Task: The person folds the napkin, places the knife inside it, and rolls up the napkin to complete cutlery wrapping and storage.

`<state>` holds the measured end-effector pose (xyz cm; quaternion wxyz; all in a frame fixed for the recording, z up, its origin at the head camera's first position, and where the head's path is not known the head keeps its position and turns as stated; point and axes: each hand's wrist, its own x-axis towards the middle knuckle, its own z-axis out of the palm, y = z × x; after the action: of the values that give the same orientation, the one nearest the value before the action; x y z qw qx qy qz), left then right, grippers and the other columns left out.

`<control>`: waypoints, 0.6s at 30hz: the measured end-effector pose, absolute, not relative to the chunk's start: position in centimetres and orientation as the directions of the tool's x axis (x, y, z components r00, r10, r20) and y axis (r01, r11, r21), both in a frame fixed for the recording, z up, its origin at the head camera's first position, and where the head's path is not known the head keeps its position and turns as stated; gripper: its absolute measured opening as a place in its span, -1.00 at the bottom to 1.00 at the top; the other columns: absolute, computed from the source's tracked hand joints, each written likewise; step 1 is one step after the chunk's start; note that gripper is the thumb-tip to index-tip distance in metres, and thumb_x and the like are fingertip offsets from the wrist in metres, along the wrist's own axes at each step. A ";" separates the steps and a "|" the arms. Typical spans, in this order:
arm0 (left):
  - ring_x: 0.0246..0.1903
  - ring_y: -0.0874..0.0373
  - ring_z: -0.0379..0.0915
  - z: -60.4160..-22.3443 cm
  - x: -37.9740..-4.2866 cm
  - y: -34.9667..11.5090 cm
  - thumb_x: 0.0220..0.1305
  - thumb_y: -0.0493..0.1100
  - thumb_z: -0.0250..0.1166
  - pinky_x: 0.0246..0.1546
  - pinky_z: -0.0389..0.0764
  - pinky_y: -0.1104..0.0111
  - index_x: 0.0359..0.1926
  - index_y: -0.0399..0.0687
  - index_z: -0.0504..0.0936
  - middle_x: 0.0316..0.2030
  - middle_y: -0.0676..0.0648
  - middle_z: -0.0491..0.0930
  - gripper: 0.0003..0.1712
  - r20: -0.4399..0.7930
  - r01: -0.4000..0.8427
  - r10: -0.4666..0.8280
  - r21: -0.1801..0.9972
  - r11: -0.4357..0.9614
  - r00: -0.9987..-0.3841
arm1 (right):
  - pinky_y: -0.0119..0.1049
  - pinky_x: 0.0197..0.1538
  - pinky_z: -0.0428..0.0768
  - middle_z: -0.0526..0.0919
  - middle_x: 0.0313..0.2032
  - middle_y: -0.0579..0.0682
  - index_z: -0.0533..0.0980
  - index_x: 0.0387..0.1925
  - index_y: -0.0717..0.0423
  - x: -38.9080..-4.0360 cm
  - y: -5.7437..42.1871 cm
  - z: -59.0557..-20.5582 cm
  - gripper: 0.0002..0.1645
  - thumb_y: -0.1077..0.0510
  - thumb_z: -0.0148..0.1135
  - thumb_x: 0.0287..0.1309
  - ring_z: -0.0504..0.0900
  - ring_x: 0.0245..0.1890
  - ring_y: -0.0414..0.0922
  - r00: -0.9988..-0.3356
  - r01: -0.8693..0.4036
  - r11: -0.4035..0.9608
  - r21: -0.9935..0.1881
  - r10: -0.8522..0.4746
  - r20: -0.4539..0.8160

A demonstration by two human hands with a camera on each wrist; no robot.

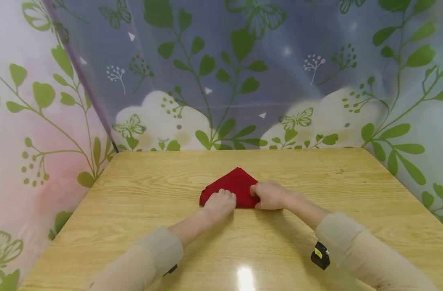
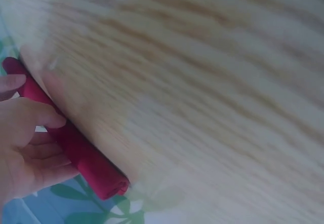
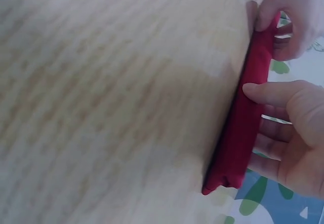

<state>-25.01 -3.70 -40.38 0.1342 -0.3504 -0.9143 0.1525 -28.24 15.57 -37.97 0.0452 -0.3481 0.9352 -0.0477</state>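
A red cloth lies on the table, its far side tapering to a point and its near edge rolled into a tube. My left hand grips the roll left of its middle. In the left wrist view, the thumb of that left hand presses the near face of the red roll, with the fingers behind it. Toward the right end, my right hand holds the same roll. The right wrist view shows the right hand with its thumb on the near side of the roll and fingers curled beyond.
The wooden table reaches back to a wall covering printed with leaves and butterflies. A small black device shows beneath the right sleeve. Light reflects off the table's near part.
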 end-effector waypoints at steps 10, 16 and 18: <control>-0.46 0.06 0.45 -39.8 -25.9 -4.2 0.09 -0.28 0.23 -0.41 0.52 0.34 -0.49 -0.17 0.50 -0.54 -0.09 0.49 -0.91 0.090 0.674 0.706 -0.231 0.701 -0.703 | -0.30 -0.45 0.43 0.41 -0.49 -0.09 0.40 -0.40 0.07 -27.4 15.8 -39.2 -0.66 0.15 0.43 -0.15 0.39 -0.48 -0.17 -0.766 -0.641 0.768 0.004 -0.640 0.061; -0.48 0.08 0.45 -39.2 -26.5 -4.5 0.08 -0.30 0.23 -0.36 0.50 0.34 -0.55 -0.13 0.47 -0.56 -0.06 0.50 -0.87 0.055 0.711 0.731 -0.193 0.676 -0.680 | -0.24 -0.46 0.47 0.44 -0.46 -0.02 0.41 -0.43 0.11 -26.9 15.6 -39.1 -0.69 0.17 0.41 -0.15 0.44 -0.47 -0.08 -0.754 -0.638 0.762 0.113 -0.648 0.111; -0.48 0.08 0.46 -39.0 -26.7 -4.5 0.07 -0.30 0.24 -0.36 0.49 0.33 -0.56 -0.11 0.47 -0.57 -0.05 0.50 -0.86 0.034 0.722 0.738 -0.180 0.668 -0.674 | -0.24 -0.47 0.47 0.45 -0.47 -0.01 0.42 -0.44 0.13 -26.9 15.6 -39.1 -0.72 0.18 0.40 -0.14 0.45 -0.48 -0.06 -0.750 -0.640 0.757 0.133 -0.653 0.110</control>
<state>-26.69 -4.48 -39.05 0.0521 -0.4003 -0.9118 0.0756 -26.86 15.56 -39.08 -0.0747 -0.3458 0.9343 0.0433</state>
